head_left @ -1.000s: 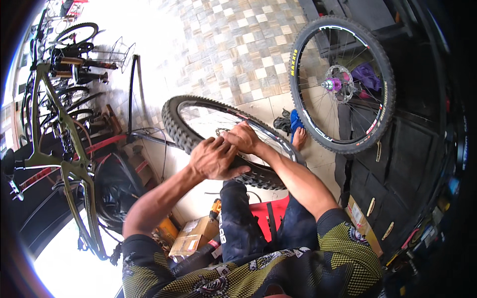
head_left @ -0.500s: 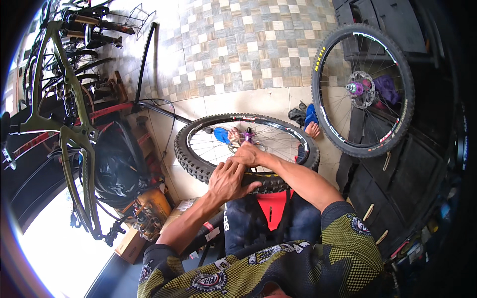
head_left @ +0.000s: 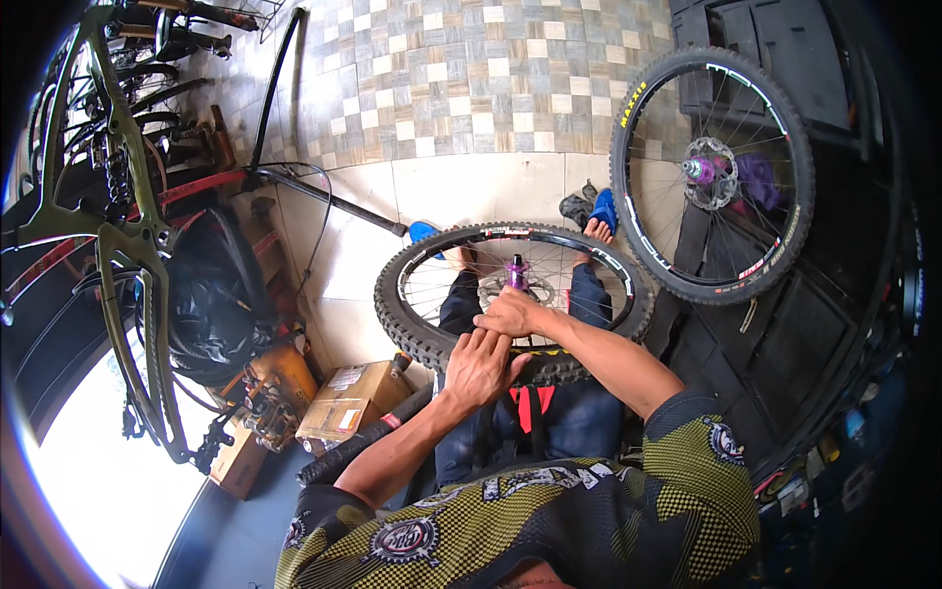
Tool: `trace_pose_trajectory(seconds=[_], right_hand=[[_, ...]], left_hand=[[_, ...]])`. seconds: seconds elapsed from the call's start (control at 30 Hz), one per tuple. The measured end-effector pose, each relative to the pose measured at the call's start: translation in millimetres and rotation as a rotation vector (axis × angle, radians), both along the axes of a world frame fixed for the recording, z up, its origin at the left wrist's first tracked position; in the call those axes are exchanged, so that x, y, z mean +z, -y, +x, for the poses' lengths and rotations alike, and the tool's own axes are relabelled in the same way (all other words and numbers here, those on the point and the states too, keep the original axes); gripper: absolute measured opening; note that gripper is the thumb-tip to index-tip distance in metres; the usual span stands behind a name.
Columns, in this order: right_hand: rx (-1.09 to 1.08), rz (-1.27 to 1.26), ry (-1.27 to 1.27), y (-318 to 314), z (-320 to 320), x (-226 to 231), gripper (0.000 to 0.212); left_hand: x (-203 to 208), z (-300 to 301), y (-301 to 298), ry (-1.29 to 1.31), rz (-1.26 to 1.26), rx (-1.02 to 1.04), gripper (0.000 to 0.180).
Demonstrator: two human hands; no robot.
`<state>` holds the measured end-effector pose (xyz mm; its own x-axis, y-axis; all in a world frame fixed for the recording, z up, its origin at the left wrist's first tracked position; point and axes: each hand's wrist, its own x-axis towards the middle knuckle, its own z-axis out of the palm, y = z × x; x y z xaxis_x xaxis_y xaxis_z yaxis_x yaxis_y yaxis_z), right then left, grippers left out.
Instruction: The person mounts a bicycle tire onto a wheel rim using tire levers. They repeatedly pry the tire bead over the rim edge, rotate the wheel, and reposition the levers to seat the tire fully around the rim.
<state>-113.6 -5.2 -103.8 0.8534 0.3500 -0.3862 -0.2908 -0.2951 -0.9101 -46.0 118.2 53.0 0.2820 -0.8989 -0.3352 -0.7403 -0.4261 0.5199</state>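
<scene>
A bicycle wheel [head_left: 400, 339] with a knobby black tyre, black rim and purple hub [head_left: 517, 275] lies tilted over my lap. My left hand [head_left: 476, 371] is closed over the near side of its tyre, thumb along the tread and fingers reaching over the rim. Right beside it, my right hand [head_left: 512, 316] is curled at the inner edge of the same rim, touching the left fingertips. The right fingers' tips are hidden beneath the hand, so a small item there cannot be made out. My legs show through the spokes.
A second bicycle wheel [head_left: 628, 231] with a brake disc stands at the right against black cases [head_left: 760, 378]. An olive bicycle frame [head_left: 128, 245] hangs at the left. A cardboard box [head_left: 343, 398], an orange tool [head_left: 280, 383] and a black pole [head_left: 280, 88] are on the left.
The view has shifted, and the wheel with both hands now sits slightly farther right in it. My left foot has drawn back to the wheel's far rim. Both hands keep nearly the same hold.
</scene>
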Motion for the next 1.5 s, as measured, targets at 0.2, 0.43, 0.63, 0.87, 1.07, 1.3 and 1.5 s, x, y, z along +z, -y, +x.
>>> trace_pose_trajectory(seconds=[0.2,0.43,0.63,0.87,1.07,1.3,1.5], right_hand=[[-0.111,0.071,-0.033,-6.5,4.5,-4.6,0.066],[-0.097,0.121,-0.049,-2.0,-0.1,-17.7,0.065],[-0.118,0.175,-0.024,-23.4,-2.5,-40.0,0.063],[-0.106,0.295,-0.165,-10.9,18.1,-38.4,0.061],[-0.375,0.413,-0.196,-32.9,-16.0,-61.1,0.038],[-0.529,0.662,-0.428,-34.2,-22.9,-68.9,0.032],[-0.460,0.361,-0.201,-39.2,-20.7,-80.1,0.031]], left_hand=[[11.6,3.2,11.5,0.012,0.064,-0.082,0.042],[-11.6,0.3,21.2,-0.033,0.007,-0.114,0.031],[-38.9,2.5,20.1,-0.047,0.006,0.021,0.019],[-55.7,21.8,26.4,-0.141,0.292,0.110,0.043],[-60.7,8.5,27.9,-0.278,0.442,0.086,0.051],[-72.2,2.5,22.0,-0.308,0.426,0.044,0.041],[-72.5,-5.4,25.4,-0.290,0.262,0.176,0.035]])
